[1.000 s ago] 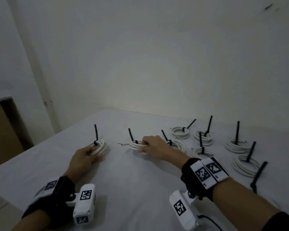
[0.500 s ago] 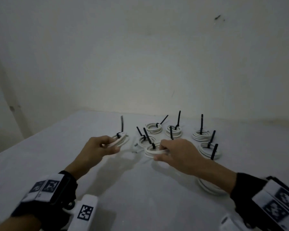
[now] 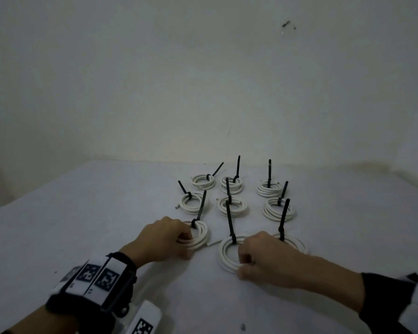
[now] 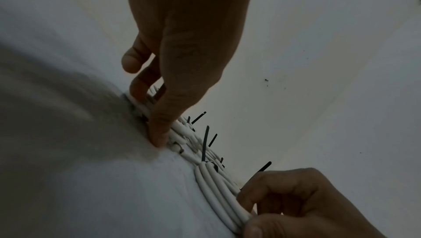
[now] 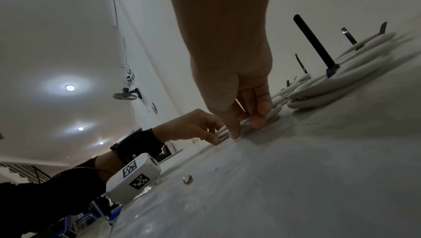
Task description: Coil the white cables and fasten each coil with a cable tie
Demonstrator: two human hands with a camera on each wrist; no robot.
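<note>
My left hand (image 3: 187,245) grips a small tied white coil (image 3: 202,237) on the white table (image 3: 82,225); its black cable tie (image 3: 201,208) sticks up. In the left wrist view my thumb (image 4: 159,134) and fingers (image 4: 136,89) pinch that coil. My right hand (image 3: 243,266) pinches the near side of a larger tied coil (image 3: 223,251), whose tie (image 3: 229,222) stands upright. The right wrist view shows those fingers (image 5: 257,117) pressed on the cable loops (image 5: 274,111). Both coils lie flat, side by side and a little apart.
Another tied coil (image 3: 297,243) lies half hidden behind my right hand. Several tied coils (image 3: 232,206) stand in rows further back, near the wall (image 3: 203,92). A small round object (image 3: 243,327) lies near the front. The table's left edge falls away at far left.
Both hands have carried their coils to the right and nearer to me, into a front row before the others. The left coil, lifted half a second ago, now lies on the table.
</note>
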